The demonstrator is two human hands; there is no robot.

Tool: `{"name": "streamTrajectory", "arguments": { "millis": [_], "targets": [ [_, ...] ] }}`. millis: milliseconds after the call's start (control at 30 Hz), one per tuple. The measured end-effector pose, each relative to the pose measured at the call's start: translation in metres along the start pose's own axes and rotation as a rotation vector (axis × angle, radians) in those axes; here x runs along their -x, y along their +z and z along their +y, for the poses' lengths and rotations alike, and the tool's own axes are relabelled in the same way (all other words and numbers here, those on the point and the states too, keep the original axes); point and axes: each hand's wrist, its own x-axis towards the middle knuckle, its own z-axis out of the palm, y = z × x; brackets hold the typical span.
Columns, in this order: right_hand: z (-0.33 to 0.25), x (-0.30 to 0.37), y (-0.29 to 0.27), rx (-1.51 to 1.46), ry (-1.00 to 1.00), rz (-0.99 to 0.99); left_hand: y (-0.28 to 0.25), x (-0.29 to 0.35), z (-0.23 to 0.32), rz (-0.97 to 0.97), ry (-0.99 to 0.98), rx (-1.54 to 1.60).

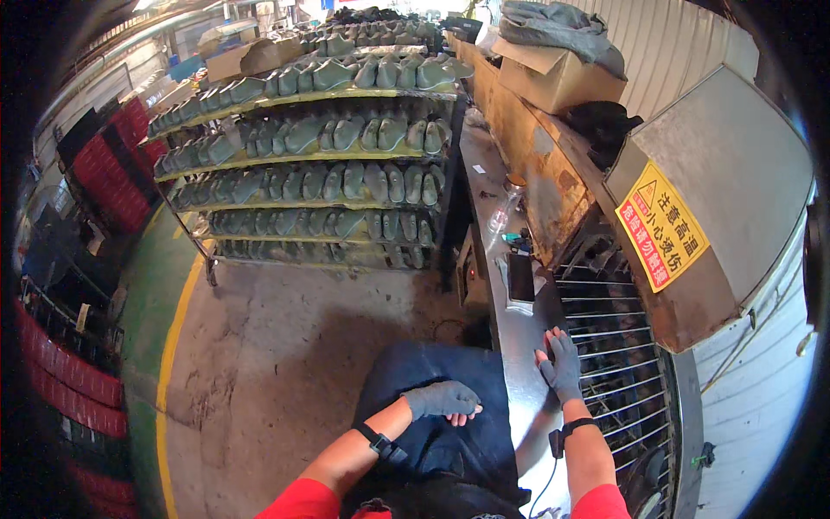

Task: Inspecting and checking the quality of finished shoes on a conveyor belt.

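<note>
My left hand (443, 402), in a grey glove with bare fingertips, rests over the dark blue cloth (424, 368) on my lap. Its fingers are curled in, and nothing shows in them. My right hand (563, 368), gloved the same way, lies on the shiny metal ledge (521, 372) with its fingers stretched out and apart. Just beyond its fingertips is a dark phone-like slab (520, 278) on a pale sheet. Beside the right hand runs a grate of metal bars (618, 368). A black band with a small box is strapped round each wrist.
A wheeled rack (303, 156) holds rows of grey-green shoe-shaped forms ahead. A clear bottle (506, 203) stands farther along the ledge. At right, a metal hood (718, 182) bears a yellow and red warning label. Stacked red crates (73, 381) line the left, past a yellow floor line.
</note>
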Motion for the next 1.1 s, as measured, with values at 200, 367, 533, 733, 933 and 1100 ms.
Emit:
{"name": "streamTrajectory", "arguments": {
  "millis": [200,367,533,733,933,1100],
  "targets": [
    [-0.007,-0.003,-0.003,-0.026,0.034,-0.032,-0.003,0.001,0.002,-0.015,-0.041,-0.009],
    [-0.003,0.000,0.004,-0.013,0.052,-0.031,-0.002,0.000,0.003,-0.019,-0.063,0.000],
    [-0.009,-0.001,0.003,-0.032,0.058,0.001,-0.001,0.003,0.003,0.003,-0.027,-0.018],
    [-0.011,-0.001,0.003,-0.048,0.051,0.013,-0.002,0.001,0.000,-0.007,-0.032,0.007],
    [-0.006,0.001,0.004,-0.037,0.065,-0.011,-0.001,0.000,-0.002,-0.008,-0.028,0.019],
    [-0.011,0.000,0.004,-0.026,0.083,-0.021,-0.001,0.001,0.000,-0.002,-0.029,-0.016]
  ]
}}
